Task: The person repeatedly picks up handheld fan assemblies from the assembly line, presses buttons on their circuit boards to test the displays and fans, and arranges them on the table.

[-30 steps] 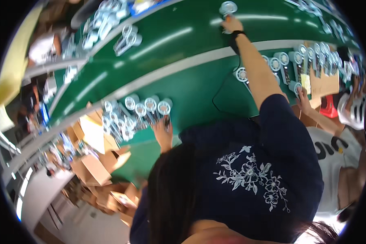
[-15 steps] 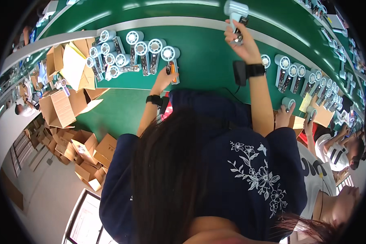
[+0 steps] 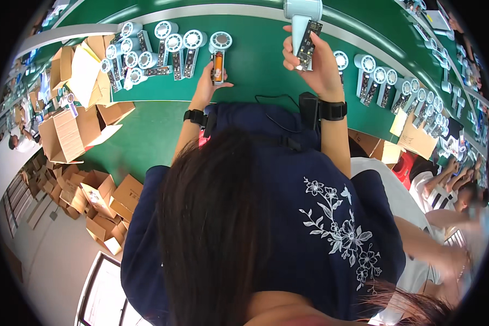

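My left hand (image 3: 204, 87) is closed at the lower handle of a light-blue handheld fan (image 3: 221, 41). Its round grille faces up, and an orange cylindrical battery (image 3: 218, 67) shows in the opened handle. The fingers lie along the left side and the thumb stretches past the handle's bottom end. Higher up on the right, my right hand (image 3: 323, 73) grips a second light-blue handheld fan (image 3: 297, 32) by its handle. A dark circuit board (image 3: 309, 45) is exposed along that handle, facing me. The top of this fan's head is cut off by the picture's edge.
Several similar fans (image 3: 194, 39) stand grouped on the green table (image 3: 255, 60) at left, more (image 3: 365, 64) in a row at right. Opened cardboard boxes (image 3: 65, 133) lie at left. Another person's arm (image 3: 434, 250) is at right. A black cable (image 3: 277, 98) runs near my waist.
My left hand has shifted its hold, uncovering the orange battery. My right hand has brought its fan closer, its circuit board now facing me. The neighbour's hands have left the fans at right.
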The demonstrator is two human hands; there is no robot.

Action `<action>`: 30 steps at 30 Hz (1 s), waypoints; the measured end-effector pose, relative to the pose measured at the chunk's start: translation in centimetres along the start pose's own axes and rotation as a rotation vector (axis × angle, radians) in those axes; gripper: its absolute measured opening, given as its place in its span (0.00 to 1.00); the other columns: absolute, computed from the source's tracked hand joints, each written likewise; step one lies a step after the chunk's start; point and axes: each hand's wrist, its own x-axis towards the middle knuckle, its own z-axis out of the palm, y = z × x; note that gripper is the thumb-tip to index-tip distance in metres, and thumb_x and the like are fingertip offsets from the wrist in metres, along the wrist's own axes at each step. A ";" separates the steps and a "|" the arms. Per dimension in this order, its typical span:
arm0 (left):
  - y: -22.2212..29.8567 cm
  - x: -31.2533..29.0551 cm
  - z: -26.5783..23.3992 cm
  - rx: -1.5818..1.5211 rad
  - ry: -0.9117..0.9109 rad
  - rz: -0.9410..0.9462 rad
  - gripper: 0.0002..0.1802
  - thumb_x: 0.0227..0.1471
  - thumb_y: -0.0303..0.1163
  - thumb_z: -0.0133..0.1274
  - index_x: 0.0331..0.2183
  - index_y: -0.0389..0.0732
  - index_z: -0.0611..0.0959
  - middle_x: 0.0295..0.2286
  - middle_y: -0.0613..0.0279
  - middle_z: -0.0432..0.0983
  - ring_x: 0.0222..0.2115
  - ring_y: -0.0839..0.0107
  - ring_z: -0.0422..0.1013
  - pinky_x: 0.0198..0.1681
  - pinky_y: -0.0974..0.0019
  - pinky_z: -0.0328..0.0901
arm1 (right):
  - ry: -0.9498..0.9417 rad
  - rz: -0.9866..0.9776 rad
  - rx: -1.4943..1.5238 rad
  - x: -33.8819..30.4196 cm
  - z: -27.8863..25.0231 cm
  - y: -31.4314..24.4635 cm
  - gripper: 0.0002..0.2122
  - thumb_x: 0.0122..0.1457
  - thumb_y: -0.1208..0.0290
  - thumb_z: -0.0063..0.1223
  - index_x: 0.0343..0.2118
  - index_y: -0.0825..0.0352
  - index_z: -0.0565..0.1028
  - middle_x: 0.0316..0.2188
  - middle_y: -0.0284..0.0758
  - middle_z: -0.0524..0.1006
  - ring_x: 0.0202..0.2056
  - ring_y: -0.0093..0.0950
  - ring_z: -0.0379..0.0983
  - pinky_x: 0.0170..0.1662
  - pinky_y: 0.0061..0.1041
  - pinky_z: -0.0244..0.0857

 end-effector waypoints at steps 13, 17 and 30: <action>4.4 0.4 4.1 0.639 0.083 0.101 0.14 0.59 0.40 0.42 0.38 0.38 0.69 0.28 0.63 0.68 0.17 0.81 0.62 0.16 0.77 0.54 | -0.126 -0.163 -0.047 -2.5 3.5 -1.9 0.26 0.58 0.62 0.36 0.54 0.77 0.54 0.34 0.40 0.67 0.23 0.22 0.61 0.28 0.25 0.59; 7.0 -2.4 9.3 0.467 -0.037 0.314 0.15 0.58 0.38 0.43 0.42 0.37 0.65 0.26 0.62 0.70 0.15 0.80 0.62 0.13 0.76 0.54 | -0.055 -0.178 -0.098 -3.2 5.0 -2.1 0.26 0.59 0.62 0.36 0.54 0.77 0.55 0.32 0.39 0.67 0.21 0.20 0.61 0.25 0.23 0.59; 9.9 -8.5 17.7 0.372 -0.105 0.529 0.19 0.59 0.35 0.41 0.48 0.36 0.59 0.29 0.62 0.68 0.16 0.82 0.62 0.12 0.79 0.54 | -0.002 -0.261 -0.148 -4.3 6.1 -3.4 0.24 0.60 0.62 0.36 0.53 0.77 0.56 0.29 0.36 0.65 0.17 0.17 0.59 0.20 0.20 0.58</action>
